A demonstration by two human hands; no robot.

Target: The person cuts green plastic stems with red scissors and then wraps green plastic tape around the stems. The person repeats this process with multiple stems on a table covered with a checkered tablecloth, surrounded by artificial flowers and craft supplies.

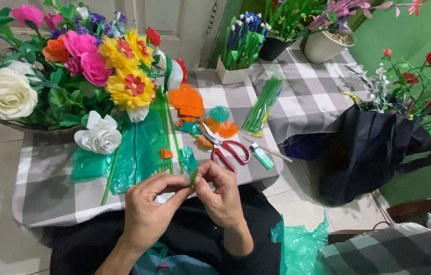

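My left hand [149, 206] and my right hand [220, 193] meet just over the front edge of a low table with a grey-and-white checked cloth [47, 196]. Between the fingertips of both hands sits a small green strip [194, 177], pinched from either side. Just beyond the hands lie green straws [166, 132] on a sheet of green plastic [139, 153]. Red-handled scissors [225, 147] and a green lighter [261, 155] rest to the right of my right hand.
A basket of paper flowers [93, 61] fills the table's left. Orange paper pieces [187, 102], a packet of green sticks [262, 107], a white box of blue flowers [241, 48], two pots and a dark bag of stems [378, 142] stand further right. Crumpled green plastic [302, 249] lies on the floor.
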